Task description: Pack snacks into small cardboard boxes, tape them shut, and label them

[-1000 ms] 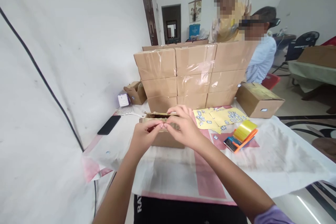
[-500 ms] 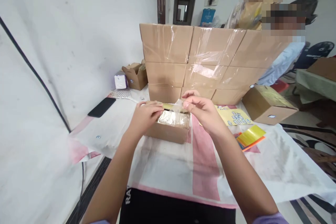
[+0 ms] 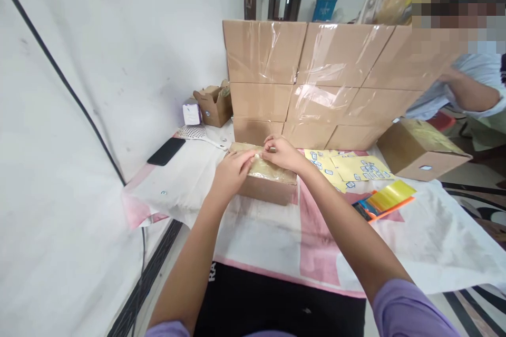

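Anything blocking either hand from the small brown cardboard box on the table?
Nothing visible. The left hand and right hand both touch the small brown cardboard box at its taped top. The yellow paper sheets with blue-outlined shapes lie to its right, not in between.

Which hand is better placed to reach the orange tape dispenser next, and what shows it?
Probably the right hand: the tape dispenser lies to the right of the cardboard box under both hands, and the left hand is farther from it. The right hand would first have to leave the box's top.
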A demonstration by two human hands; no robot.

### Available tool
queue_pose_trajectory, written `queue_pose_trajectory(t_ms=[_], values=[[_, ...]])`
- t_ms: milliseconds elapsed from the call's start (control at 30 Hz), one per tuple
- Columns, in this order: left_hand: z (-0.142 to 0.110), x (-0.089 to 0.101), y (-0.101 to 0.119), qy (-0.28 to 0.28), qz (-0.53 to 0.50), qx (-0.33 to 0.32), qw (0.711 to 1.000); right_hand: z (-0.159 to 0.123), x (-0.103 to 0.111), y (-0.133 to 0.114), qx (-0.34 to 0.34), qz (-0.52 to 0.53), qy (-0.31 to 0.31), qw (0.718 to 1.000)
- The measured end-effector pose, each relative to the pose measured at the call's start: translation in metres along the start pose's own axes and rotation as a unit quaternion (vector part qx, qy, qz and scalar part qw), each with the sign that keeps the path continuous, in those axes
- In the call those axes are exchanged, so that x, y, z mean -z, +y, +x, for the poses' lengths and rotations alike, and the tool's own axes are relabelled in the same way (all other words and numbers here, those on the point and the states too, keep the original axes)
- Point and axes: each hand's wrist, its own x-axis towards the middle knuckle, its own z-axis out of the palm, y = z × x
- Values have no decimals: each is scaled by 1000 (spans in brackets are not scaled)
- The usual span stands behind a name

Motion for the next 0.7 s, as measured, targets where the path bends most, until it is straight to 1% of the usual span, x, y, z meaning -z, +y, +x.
queue_pose_trajectory(t_ms=[133,200,267,300,367,433,500,533,600,633,667,700], values=[[-11,-1,-5,-1,25,-81,996,-4,-1,-3,-14,-4,7,1000],[-15,-1,-6,5,35,-120,992,-2,-3,-3,-37,-5,22,999],[-19,-3,-8,10,38,-136,990,4,-2,-1,-74,0,49,996],[-21,-4,-8,14,40,-137,990,6,-1,0,-94,6,72,993],[-24,-6,-8,29,49,-136,989,5,3,2,-123,22,139,982],[-29,-8,-8,43,57,-138,988,-11,9,4,-134,36,232,963],[-33,-10,-9,55,63,-139,987,-48,13,9,-141,48,329,933],[-36,-10,-9,60,64,-139,986,-74,13,13,-147,52,372,915],[-41,-10,-11,64,61,-138,986,-139,11,25,-169,63,455,872],[-43,-11,-12,62,58,-140,986,-173,9,31,-182,62,492,849],[-45,-11,-13,59,59,-145,986,-207,7,38,-199,64,533,820],[-48,-11,-14,57,64,-151,985,-237,6,44,-215,87,577,783]])
